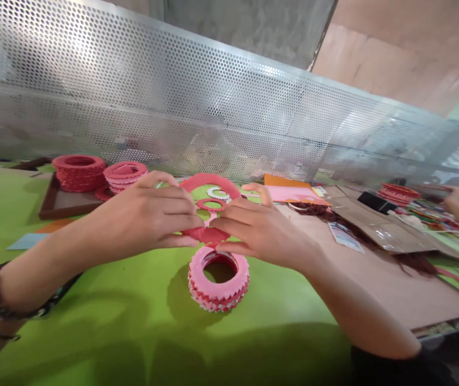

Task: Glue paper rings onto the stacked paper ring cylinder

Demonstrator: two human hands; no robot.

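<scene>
Perforated metal panel (197, 91) and green table (289, 305), with a large red ring (210, 178) held in both hands

The panel spans the background and appears to divide this workplace from the area beyond. Before it lies the green table. On the right, a pale board (374, 289) covers part of the tabletop and bears a folded sheet of cardboard (378, 225); a co-worker's hand (457, 195) shows at the far edge. On the left, a brown tray (48, 212) carries a tall stack of red rings (80, 179), presumably to keep them together and within reach. A pink-topped stack (124, 186) stands just beside these, its base partly hidden.

At the centre, the left hand (169, 212) and the right hand (249, 225) face one another, fingers bent and pinching the large red ring from opposite sides, index fingers lifted clear. This paired grip probably steadies the ring and leaves its opening unobstructed. It is held just beyond a zigzag-edged pink stack (218, 290), which rests on bare tabletop near the wearer, a convenient position below the fingers. Smallest of all, a white ring (209, 192) and a small red ring (211, 209) show through the opening; what supports them cannot be told.
</scene>
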